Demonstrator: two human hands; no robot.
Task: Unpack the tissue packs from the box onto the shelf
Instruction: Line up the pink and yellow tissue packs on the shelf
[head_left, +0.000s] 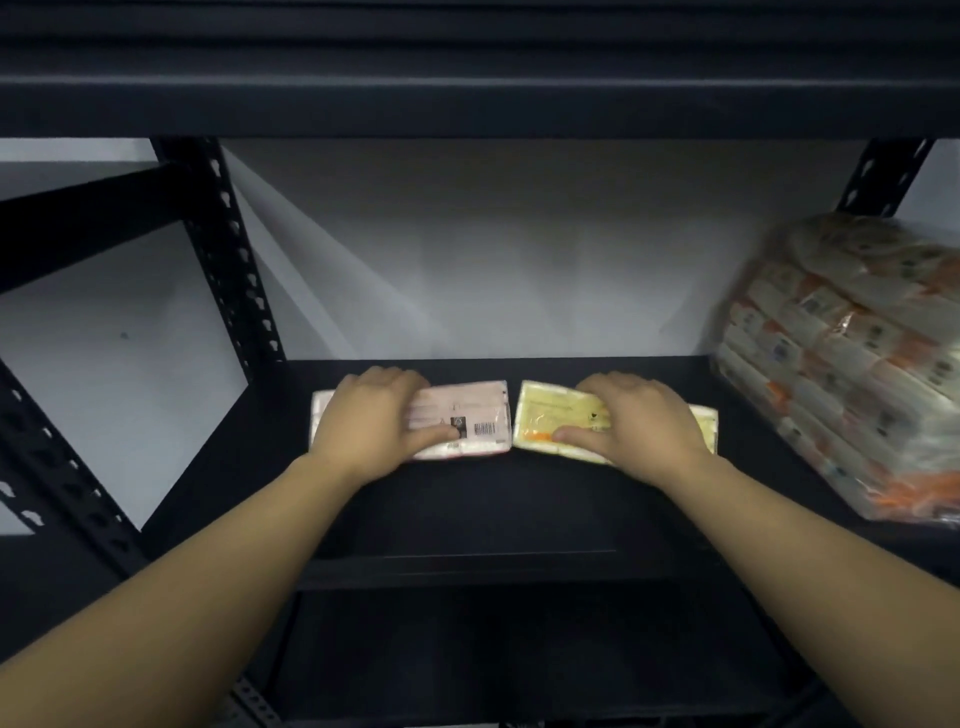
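Observation:
Two tissue packs lie side by side on the black shelf, near its back. My left hand grips the pink pack, fingers over its far edge and thumb along its near side. My right hand grips the yellow pack the same way. The packs' inner ends almost touch. The box is out of view.
A large plastic-wrapped bundle of orange-and-white tissue packs leans at the shelf's right end. Black perforated uprights stand at the back left and back right. Another shelf board runs low overhead. A white wall is behind.

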